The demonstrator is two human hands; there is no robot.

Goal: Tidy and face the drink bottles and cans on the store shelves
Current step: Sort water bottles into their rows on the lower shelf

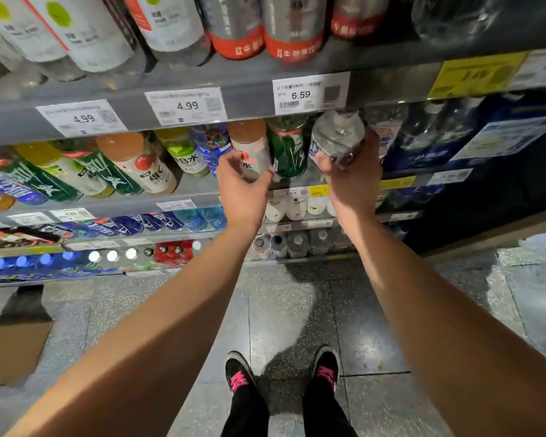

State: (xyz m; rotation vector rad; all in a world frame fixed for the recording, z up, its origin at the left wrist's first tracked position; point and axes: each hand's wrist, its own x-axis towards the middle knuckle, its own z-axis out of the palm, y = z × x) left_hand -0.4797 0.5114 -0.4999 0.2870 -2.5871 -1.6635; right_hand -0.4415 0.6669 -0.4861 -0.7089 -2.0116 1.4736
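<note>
The right hand [353,181] has its grip curled round a clear, ribbed plastic water bottle [336,137], held at the front of the second grey metal shelf [196,187], just under the 6.59 price tag [311,93]. The left hand [241,187] hangs beside it with its grip loosely spread, holding nothing, in front of a peach-coloured juice bottle with a white label [249,143]. A dark green glossy bottle [289,146] stands between the two hands. The water bottle's cap is hidden by the shelf edge above, and its label is blurred.
</note>
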